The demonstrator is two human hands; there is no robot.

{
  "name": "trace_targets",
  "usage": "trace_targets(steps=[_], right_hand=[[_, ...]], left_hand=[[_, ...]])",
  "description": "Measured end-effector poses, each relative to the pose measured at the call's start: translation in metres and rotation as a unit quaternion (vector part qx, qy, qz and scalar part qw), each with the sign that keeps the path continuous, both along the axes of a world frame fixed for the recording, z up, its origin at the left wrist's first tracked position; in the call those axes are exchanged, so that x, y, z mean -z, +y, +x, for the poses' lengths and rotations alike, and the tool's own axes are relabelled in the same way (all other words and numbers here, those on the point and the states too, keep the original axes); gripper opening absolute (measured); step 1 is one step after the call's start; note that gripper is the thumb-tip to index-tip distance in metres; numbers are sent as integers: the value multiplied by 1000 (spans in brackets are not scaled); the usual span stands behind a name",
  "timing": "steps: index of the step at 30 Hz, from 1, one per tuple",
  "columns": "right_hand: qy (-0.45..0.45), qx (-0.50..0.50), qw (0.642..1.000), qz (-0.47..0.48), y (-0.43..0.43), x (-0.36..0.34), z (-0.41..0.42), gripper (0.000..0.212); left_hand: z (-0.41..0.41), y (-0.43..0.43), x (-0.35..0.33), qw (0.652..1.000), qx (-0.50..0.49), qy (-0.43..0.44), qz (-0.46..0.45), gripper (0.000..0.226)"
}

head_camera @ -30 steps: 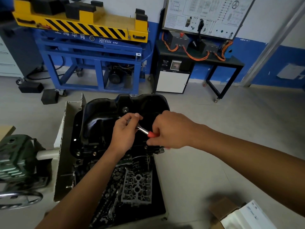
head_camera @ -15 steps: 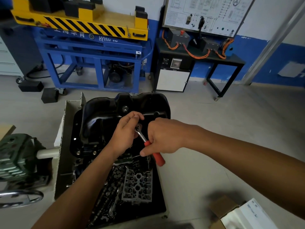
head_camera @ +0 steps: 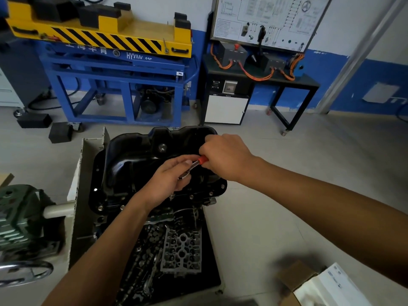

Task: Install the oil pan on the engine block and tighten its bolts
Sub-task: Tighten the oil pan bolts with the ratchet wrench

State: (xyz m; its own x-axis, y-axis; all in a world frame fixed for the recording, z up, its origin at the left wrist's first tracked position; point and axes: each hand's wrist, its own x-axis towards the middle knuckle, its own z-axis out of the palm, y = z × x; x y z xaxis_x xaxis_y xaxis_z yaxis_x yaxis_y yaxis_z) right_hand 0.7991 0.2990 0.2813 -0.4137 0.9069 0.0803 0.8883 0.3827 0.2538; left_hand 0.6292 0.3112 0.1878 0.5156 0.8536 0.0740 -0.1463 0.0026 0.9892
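The black oil pan (head_camera: pixel 132 164) lies on top of the engine block (head_camera: pixel 181 219), with several bolts (head_camera: pixel 100 208) along its near flange. My left hand (head_camera: pixel 167 182) grips the silver head of a ratchet wrench (head_camera: pixel 193 166) near the pan's near edge. My right hand (head_camera: pixel 225 157) holds the wrench's red handle, which points up and to the right over the pan. The socket and the bolt under it are hidden by my left hand.
The engine sits on a stand above a black tray (head_camera: pixel 212 257) holding a cylinder head part (head_camera: pixel 182 252) and several metal pieces. A green gearbox (head_camera: pixel 19 219) with a handwheel is at left. A cardboard box (head_camera: pixel 309 283) lies bottom right. A blue-yellow lift (head_camera: pixel 114 62) and a black trainer bench (head_camera: pixel 260 76) stand behind.
My right hand swung the red handle from the near right up and away over the pan. My left hand stayed on the wrench head.
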Motion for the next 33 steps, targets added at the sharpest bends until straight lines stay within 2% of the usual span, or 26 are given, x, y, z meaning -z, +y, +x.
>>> trace_targets(steps=[3, 5, 8, 11, 14, 21, 26, 33], right_hand=[[6, -4, 1000, 11, 1, 4, 0, 16], [13, -3, 1000, 2, -1, 2, 1, 18], [38, -7, 997, -71, -10, -5, 1, 37], [68, -29, 986, -150, -28, -7, -13, 51], [104, -57, 981, -156, -42, 0, -29, 56], [125, -44, 972, -195, -37, -1, -30, 57], [82, -24, 981, -177, -31, -10, -18, 52], [-35, 1, 997, -75, -12, -13, -4, 52]], left_hand=[[-3, 0, 2, 1000, -9, -13, 10, 34], [-3, -3, 4, 997, -71, -18, 17, 29], [3, -5, 4, 985, -167, -22, 34, 22], [11, -7, 4, 975, -213, 3, 56, 29], [14, -8, 3, 977, -197, 13, 82, 32], [9, -3, 2, 984, -171, -1, 50, 30], [0, 1, 2, 990, -139, 3, 24, 32], [3, -3, 2, 998, -66, 5, 15, 32]])
